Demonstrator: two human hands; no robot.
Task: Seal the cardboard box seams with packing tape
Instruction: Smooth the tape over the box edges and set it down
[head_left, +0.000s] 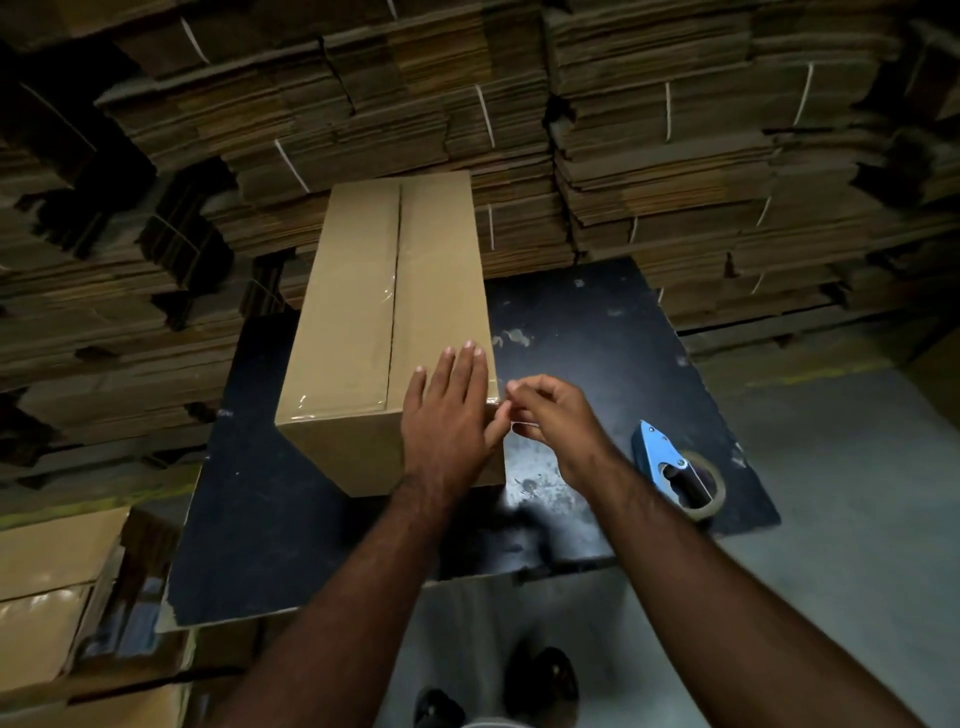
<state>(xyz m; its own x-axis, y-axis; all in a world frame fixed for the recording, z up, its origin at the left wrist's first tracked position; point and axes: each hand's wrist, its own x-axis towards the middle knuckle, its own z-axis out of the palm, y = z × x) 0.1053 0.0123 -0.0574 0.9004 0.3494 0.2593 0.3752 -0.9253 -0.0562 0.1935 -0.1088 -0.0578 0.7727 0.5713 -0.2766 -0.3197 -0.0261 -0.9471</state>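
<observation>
— What fills the back of the view?

— Stacks of flattened cardboard (675, 156), tied in bundles, dim and running out of frame on every side. At the lower left more cartons (47, 597) are cut off by the edge.

— And the work surface?

— A dark table (597, 322), scuffed, its left side partly hidden by the cardboard box (363, 312). The box lies lengthwise along the table's left part, its far end past the back edge. Clear packing tape (396, 291) runs down the centre seam; its gloss is faint, so I cannot tell how far it reaches.

— The hands?

— The left hand (447, 415) lies flat, fingers straight, on the box's near right corner. The right hand (550, 415) is just beside that corner, fingers curled and pinching something thin; it looks like a tape end, but it is too small to be sure.

— Anything else?

— A blue tape dispenser (675, 467) lies near the table's front right corner, the roll partly behind its handle. Dark shoes (543, 680) show below.
</observation>
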